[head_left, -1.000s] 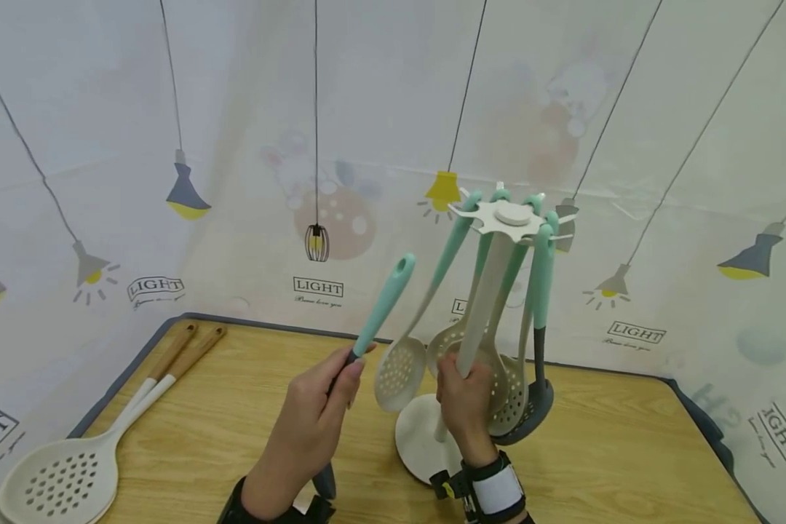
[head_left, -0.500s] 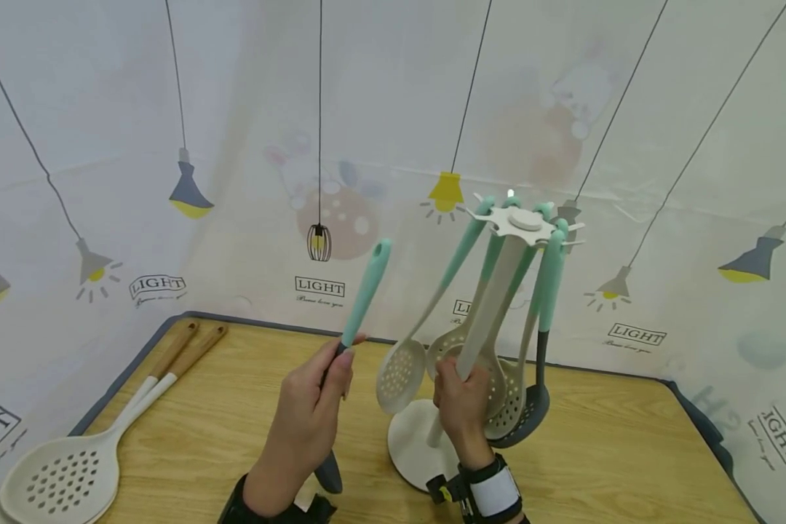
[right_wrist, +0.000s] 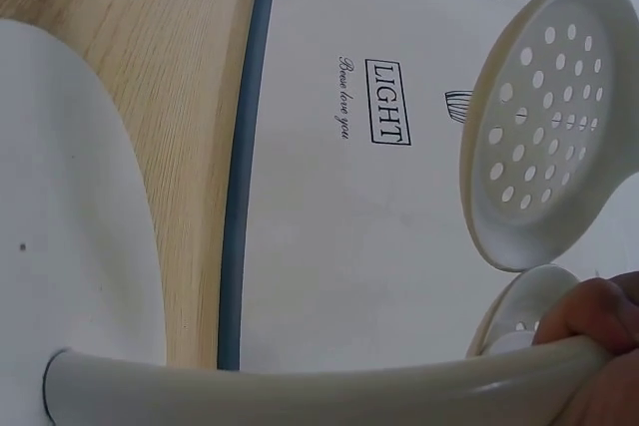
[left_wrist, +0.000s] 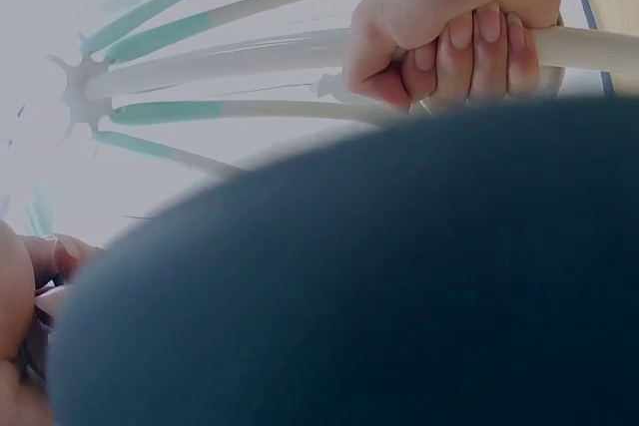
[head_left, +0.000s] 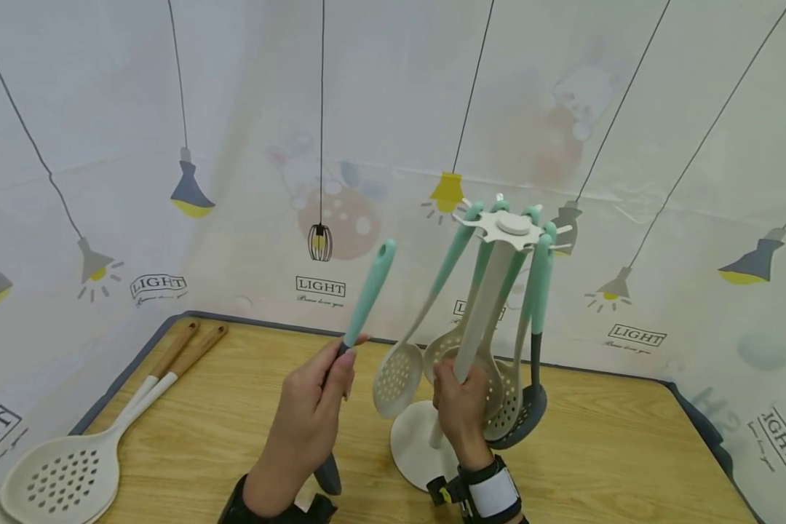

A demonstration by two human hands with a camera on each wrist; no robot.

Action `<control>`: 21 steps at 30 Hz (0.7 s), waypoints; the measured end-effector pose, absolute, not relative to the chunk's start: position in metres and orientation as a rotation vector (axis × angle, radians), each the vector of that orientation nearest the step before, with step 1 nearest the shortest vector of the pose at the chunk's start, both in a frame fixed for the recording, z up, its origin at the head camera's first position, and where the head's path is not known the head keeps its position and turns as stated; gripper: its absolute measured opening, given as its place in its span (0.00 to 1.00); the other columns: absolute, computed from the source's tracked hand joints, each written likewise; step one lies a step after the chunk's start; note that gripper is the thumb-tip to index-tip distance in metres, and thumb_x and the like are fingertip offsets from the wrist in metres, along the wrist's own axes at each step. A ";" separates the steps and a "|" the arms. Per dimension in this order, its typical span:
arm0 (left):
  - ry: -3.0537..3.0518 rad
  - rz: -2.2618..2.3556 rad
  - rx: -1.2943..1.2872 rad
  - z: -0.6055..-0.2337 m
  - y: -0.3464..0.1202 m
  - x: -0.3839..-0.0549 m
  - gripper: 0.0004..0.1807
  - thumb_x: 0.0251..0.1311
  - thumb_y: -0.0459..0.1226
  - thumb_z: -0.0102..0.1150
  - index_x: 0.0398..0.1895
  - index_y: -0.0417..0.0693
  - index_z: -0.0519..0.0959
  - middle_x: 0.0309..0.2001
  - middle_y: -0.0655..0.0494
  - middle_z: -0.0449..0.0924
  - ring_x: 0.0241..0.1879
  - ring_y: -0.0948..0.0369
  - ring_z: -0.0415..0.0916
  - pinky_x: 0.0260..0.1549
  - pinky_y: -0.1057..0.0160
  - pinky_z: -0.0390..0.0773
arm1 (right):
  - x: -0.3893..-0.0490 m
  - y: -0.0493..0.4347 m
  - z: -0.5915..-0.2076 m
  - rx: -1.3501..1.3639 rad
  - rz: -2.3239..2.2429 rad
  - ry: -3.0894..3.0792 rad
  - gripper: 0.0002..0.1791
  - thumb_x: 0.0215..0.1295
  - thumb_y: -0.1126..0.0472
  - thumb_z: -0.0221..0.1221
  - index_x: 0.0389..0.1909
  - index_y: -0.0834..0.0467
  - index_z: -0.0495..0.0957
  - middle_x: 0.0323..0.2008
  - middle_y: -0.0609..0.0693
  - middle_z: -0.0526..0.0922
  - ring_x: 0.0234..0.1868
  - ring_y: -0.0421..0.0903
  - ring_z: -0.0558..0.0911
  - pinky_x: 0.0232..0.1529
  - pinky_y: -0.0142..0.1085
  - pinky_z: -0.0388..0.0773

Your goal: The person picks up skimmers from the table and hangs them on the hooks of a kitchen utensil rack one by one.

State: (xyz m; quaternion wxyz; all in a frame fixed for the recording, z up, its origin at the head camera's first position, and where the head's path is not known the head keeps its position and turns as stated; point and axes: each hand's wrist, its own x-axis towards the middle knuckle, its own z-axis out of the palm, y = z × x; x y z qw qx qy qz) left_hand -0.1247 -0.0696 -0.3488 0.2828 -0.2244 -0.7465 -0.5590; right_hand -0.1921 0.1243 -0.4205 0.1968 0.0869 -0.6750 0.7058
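My left hand (head_left: 308,407) grips a utensil (head_left: 370,291) by its dark shaft, mint handle pointing up. Its dark head shows below that hand; a big blurred dark shape (left_wrist: 349,266) fills much of the left wrist view, and I cannot tell the utensil's kind. My right hand (head_left: 461,400) wraps around the white pole of a utensil stand (head_left: 485,313). Several mint-handled utensils hang from the stand's top, among them a pale skimmer (head_left: 398,378) on the left and a dark slotted ladle (head_left: 527,418) on the right. The stand's round base (right_wrist: 75,197) lies below the right hand.
Two white turners (head_left: 59,477) with wooden handles lie stacked at the table's left, the upper one perforated. The wooden table (head_left: 616,451) ends at a dark edge before a wall sheet (head_left: 393,109) printed with lamps.
Over the second, the left hand's utensil has moved slightly left and become more upright. The stand's top has swayed right and back left, and its base has shifted slightly left.
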 end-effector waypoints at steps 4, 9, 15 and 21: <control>-2.006 -1.511 -0.606 -0.349 -0.068 -0.124 0.17 0.73 0.35 0.40 0.57 0.48 0.76 0.24 0.66 0.65 0.17 0.68 0.57 0.15 0.69 0.63 | -0.192 0.125 -0.420 0.260 2.006 -1.870 0.23 0.66 0.71 0.50 0.10 0.60 0.58 0.07 0.46 0.57 0.07 0.37 0.56 0.08 0.34 0.53; -2.023 -1.521 -0.584 -0.348 -0.067 -0.123 0.17 0.74 0.37 0.40 0.57 0.51 0.76 0.23 0.66 0.65 0.17 0.68 0.57 0.15 0.69 0.63 | -0.192 0.125 -0.420 0.301 2.015 -1.850 0.23 0.67 0.71 0.49 0.11 0.61 0.57 0.07 0.45 0.56 0.07 0.36 0.56 0.08 0.34 0.52; -1.987 -1.495 -0.632 -0.349 -0.062 -0.124 0.17 0.73 0.34 0.40 0.57 0.50 0.76 0.24 0.67 0.65 0.17 0.69 0.57 0.15 0.69 0.62 | -0.193 0.124 -0.422 0.294 2.009 -1.851 0.23 0.66 0.72 0.48 0.11 0.62 0.56 0.07 0.45 0.56 0.08 0.36 0.56 0.08 0.34 0.52; -1.975 -1.500 -0.651 -0.349 -0.055 -0.126 0.17 0.73 0.33 0.40 0.58 0.49 0.76 0.24 0.67 0.65 0.17 0.69 0.58 0.15 0.69 0.62 | -0.194 0.124 -0.422 0.258 2.024 -1.845 0.23 0.66 0.72 0.48 0.11 0.62 0.57 0.07 0.45 0.56 0.08 0.36 0.56 0.08 0.34 0.52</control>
